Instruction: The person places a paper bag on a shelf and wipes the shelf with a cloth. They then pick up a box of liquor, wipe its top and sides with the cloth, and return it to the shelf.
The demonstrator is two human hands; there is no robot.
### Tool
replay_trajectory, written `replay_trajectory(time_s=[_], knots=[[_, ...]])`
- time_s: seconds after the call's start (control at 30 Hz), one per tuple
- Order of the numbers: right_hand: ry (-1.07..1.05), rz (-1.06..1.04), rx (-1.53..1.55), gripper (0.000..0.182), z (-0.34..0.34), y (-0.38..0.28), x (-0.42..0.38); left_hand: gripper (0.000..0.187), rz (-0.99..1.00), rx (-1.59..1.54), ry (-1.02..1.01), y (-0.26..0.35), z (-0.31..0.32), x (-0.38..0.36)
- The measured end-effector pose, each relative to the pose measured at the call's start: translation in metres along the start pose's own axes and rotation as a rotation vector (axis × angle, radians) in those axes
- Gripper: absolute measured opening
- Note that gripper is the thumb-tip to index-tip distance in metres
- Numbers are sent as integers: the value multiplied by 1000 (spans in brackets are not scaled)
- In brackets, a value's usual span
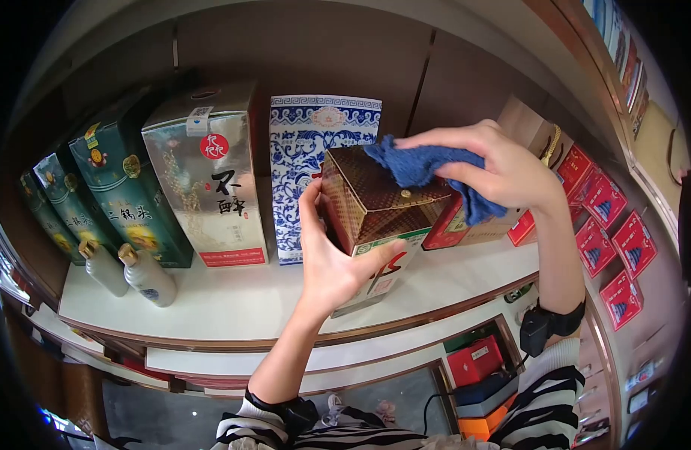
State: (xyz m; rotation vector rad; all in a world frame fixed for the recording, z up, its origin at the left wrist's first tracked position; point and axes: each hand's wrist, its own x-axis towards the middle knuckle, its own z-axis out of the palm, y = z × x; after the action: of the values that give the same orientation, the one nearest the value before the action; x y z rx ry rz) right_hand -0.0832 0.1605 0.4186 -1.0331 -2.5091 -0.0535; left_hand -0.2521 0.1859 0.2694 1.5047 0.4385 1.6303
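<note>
My left hand [336,268] grips a liquor gift box [349,214] with a brown and gold patterned top and a white lower part with red lettering. The thumb lies on its front and the fingers reach round its left side. The box is tilted over the white shelf [233,306]. My right hand [503,163] is closed round a blue cloth [428,166], which lies against the far right part of the box's top. Just behind the box stands a blue and white patterned box [285,180].
On the left of the shelf stand a silver box [210,187], several green boxes [124,176] and two small white bottles [147,277]. Behind my right hand are a paper bag [522,112] and red packets [604,196]. Coloured boxes [477,360] sit on a lower level.
</note>
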Motion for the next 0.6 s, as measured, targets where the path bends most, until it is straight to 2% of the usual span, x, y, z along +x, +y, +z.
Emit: replay_trajectory(time_s=[0.13,0.2,0.23,0.27,0.33,0.37,0.4,0.47,0.53,0.6], knots=[[-87,1,73,35,-20,-5,-19,97,-29,-98,1,2,2,0],[-290,54,234,36,-38,-5,-26,97,-47,-82,-2,2,2,0],[-317,16,392,37,-44,0,-30,97,-63,-65,-3,2,1,0],[-296,12,481,34,-50,1,-32,97,-63,-61,-3,2,0,-1],[-70,-80,329,32,-51,4,-30,96,-43,33,-7,3,-1,-1],[120,50,198,36,-39,-2,-22,96,-45,35,-6,2,-1,-1],[118,144,168,33,-34,-9,-11,96,-54,-18,-8,1,0,0],[101,6,26,36,-16,1,6,96,-64,-67,-14,-1,0,-1],[23,-44,-19,39,4,9,14,96,-49,-68,-8,-2,-1,0],[11,-13,75,40,11,8,12,96,-44,-54,-13,0,-1,0]])
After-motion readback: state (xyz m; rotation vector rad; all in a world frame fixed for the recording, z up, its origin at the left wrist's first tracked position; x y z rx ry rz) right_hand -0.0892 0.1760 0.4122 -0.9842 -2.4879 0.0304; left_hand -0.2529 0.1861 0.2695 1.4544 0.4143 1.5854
